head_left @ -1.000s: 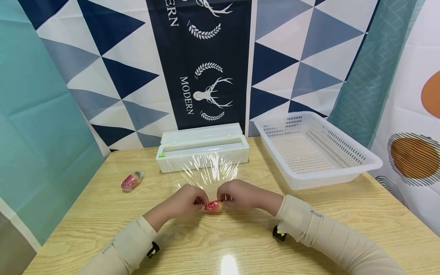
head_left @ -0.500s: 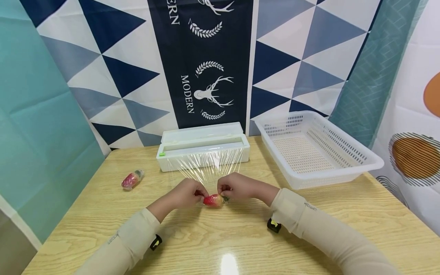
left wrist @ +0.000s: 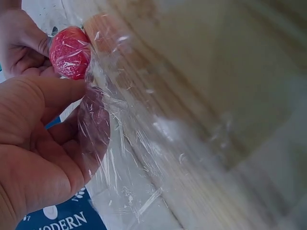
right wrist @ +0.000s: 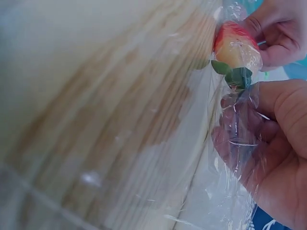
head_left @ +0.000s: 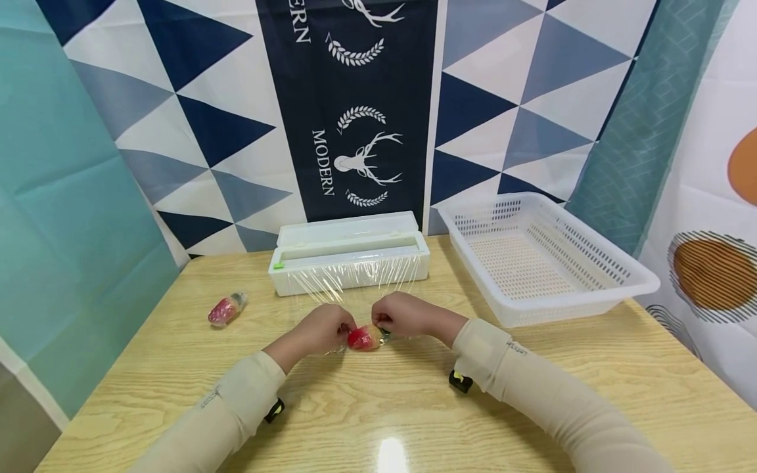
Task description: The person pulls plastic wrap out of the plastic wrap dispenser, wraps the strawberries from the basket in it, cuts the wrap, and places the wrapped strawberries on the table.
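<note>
1. Left hand (head_left: 330, 326): your thumb and forefinger pinch film (left wrist: 98, 120) just beside the red end of the fruit (head_left: 363, 337).
2. Right hand (head_left: 402, 314): you pinch the same film at the fruit's leafy end. The fruit sits between your two hands, film over it; whether it rests on the table (head_left: 331, 433) I cannot tell.
3. Ahead of both hands: the white box (head_left: 284, 283), lid up. The film runs in one sheet from it to your fingers, creased, no cut seen.
4. Out to the left of your left hand: a second fruit (head_left: 227, 309), already wrapped. Beyond your right hand, to its right: a white basket (head_left: 568, 299).
5. Step in hand, judged: wrapping the fruit, the film being gathered at both ends.
6. Next move, judged: calls for keeping both pinches snug and rolling the fruit towards the box so more film goes round. Parting the sheet at the box would come after; pulling too hard could tear it early.
</note>
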`<state>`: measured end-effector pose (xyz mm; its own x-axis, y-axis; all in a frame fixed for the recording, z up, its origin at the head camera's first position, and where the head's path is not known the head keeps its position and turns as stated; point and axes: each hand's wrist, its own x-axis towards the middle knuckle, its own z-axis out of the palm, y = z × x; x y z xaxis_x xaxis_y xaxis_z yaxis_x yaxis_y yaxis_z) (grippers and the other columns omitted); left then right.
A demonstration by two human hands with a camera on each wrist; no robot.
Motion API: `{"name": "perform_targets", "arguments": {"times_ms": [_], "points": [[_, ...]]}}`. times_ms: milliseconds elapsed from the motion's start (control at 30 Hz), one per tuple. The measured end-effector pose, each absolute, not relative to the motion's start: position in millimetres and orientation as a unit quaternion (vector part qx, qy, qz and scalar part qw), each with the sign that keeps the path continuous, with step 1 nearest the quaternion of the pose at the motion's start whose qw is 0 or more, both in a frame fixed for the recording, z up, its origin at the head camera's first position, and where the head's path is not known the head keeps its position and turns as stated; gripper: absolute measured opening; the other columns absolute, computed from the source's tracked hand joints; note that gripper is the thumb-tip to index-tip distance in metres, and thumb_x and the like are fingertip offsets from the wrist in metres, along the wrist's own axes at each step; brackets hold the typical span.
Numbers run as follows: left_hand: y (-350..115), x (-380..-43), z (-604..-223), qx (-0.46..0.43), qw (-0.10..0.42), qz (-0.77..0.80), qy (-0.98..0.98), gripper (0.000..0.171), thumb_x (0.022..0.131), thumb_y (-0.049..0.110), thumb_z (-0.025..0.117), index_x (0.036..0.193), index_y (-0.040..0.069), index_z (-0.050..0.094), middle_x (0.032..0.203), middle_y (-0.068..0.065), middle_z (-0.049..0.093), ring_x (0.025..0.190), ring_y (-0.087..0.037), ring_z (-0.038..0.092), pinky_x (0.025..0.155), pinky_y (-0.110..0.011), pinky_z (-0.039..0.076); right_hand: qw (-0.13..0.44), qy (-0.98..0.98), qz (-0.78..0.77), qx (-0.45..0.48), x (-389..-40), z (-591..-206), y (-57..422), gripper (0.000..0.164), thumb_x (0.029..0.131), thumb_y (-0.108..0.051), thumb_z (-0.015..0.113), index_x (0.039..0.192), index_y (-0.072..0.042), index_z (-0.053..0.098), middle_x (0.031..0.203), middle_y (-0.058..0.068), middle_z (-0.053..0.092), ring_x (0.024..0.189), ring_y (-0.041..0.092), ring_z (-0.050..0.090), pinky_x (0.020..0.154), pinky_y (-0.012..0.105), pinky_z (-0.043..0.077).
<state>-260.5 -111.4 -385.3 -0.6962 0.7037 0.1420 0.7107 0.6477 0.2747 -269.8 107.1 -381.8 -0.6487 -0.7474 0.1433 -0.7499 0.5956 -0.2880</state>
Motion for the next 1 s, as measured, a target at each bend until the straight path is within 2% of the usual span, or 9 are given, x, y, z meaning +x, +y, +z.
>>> {"name": "perform_targets", "arguments": {"times_ms": [100, 300, 400, 500, 700, 833, 1000], "points": [[-110, -261, -384, -0.377, 0.022, -0.148, -0.914, 0.015, 0.079, -0.003, 0.068, 0.083, 0.009, 0.075, 0.076, 0.004, 0.066, 0.072, -0.012, 0.058, 0.067, -0.029, 0.051, 0.021, -0.897, 0.145, 0.418, -270, -382, 108, 0.013, 0.089, -0.002, 0.064, 0.081, -0.012, 0.067, 0.076, -0.008, 0.06, 0.069, 0.005, 0.053, 0.068, 0.023, 0.049], [-110, -252, -376, -0.377, 0.071, -0.163, -0.909, 0.011, 0.077, -0.002, 0.069, 0.083, 0.008, 0.072, 0.076, 0.001, 0.063, 0.071, -0.013, 0.055, 0.067, -0.029, 0.049, 0.078, -0.877, 0.146, 0.45, -263, -377, 111, 0.012, 0.082, 0.003, 0.065, 0.082, -0.009, 0.062, 0.08, 0.0, 0.057, 0.074, 0.012, 0.052, 0.07, 0.027, 0.048], [-109, -246, -373, -0.39, 0.066, -0.163, -0.904, 0.007, 0.077, 0.005, 0.076, 0.081, 0.009, 0.071, 0.076, 0.002, 0.06, 0.07, -0.011, 0.051, 0.064, -0.027, 0.046, 0.071, -0.869, 0.155, 0.465, -256, -374, 111, 0.011, 0.08, 0.0, 0.067, 0.085, -0.01, 0.062, 0.083, 0.001, 0.058, 0.079, 0.013, 0.054, 0.074, 0.027, 0.049], [-108, -244, -373, -0.399, 0.051, -0.152, -0.903, 0.017, 0.073, 0.011, 0.083, 0.083, 0.008, 0.069, 0.079, 0.001, 0.06, 0.07, -0.011, 0.05, 0.064, -0.027, 0.046, 0.057, -0.874, 0.144, 0.461, -251, -373, 111, 0.016, 0.078, -0.006, 0.073, 0.088, -0.012, 0.062, 0.086, -0.001, 0.058, 0.082, 0.013, 0.055, 0.077, 0.027, 0.05], [-109, -248, -379, -0.404, 0.035, -0.145, -0.903, 0.031, 0.067, 0.005, 0.085, 0.088, 0.008, 0.063, 0.083, -0.001, 0.057, 0.074, -0.013, 0.051, 0.068, -0.029, 0.048, 0.034, -0.894, 0.112, 0.432, -251, -378, 111, 0.022, 0.075, -0.008, 0.078, 0.091, -0.013, 0.062, 0.089, -0.002, 0.058, 0.08, 0.012, 0.055, 0.074, 0.027, 0.05], [-110, -253, -383, -0.415, 0.036, -0.149, -0.897, 0.03, 0.069, -0.003, 0.081, 0.09, 0.007, 0.062, 0.084, -0.001, 0.058, 0.076, -0.014, 0.053, 0.069, -0.03, 0.049, 0.038, -0.895, 0.11, 0.431, -254, -381, 111, 0.02, 0.077, -0.003, 0.075, 0.089, -0.013, 0.061, 0.086, -0.002, 0.058, 0.078, 0.012, 0.055, 0.071, 0.027, 0.05], [-112, -258, -382, -0.423, 0.036, -0.161, -0.891, 0.022, 0.076, -0.002, 0.078, 0.09, 0.006, 0.063, 0.085, -0.001, 0.062, 0.077, -0.017, 0.059, 0.07, -0.03, 0.052, 0.04, -0.895, 0.11, 0.43, -259, -381, 111, 0.015, 0.083, 0.0, 0.07, 0.086, -0.011, 0.062, 0.081, -0.003, 0.057, 0.074, 0.011, 0.053, 0.069, 0.027, 0.048]]}}
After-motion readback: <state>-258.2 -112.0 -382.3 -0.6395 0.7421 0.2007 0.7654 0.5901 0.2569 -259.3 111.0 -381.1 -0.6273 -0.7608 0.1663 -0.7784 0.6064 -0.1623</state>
